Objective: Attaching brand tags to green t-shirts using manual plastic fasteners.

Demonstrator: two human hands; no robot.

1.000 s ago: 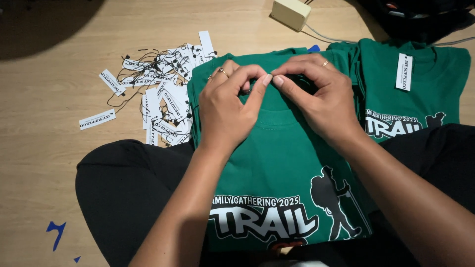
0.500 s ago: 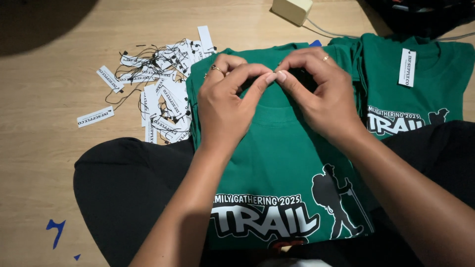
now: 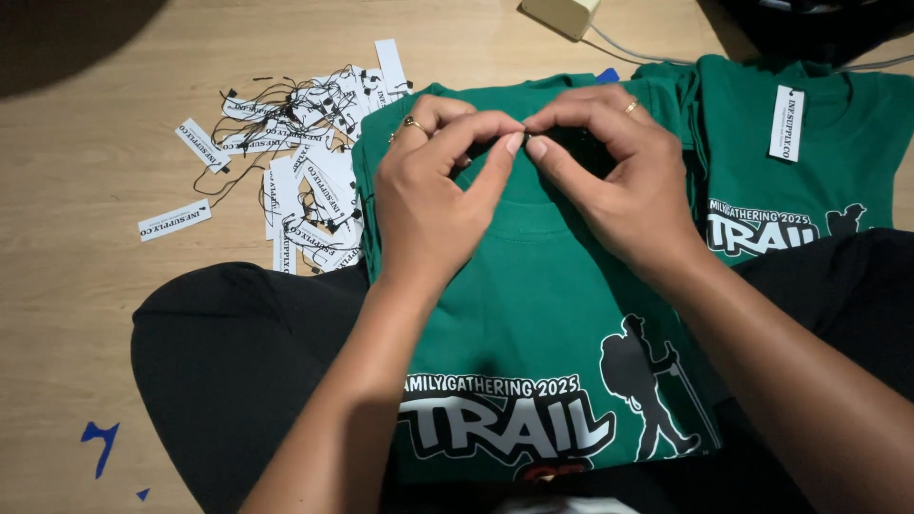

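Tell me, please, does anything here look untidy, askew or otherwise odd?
Only the white paper tags: they lie in a loose, tangled heap with black strings on the floor, left of the green shirt. Some blue marks spot the floor. Both hands, left hand and right hand, pinch at the shirt's collar.

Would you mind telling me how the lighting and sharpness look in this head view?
Head view: warm, uneven light; dark shadow in the upper left corner of the wooden floor; left hand, right hand and green T-shirt are sharp; no glare.
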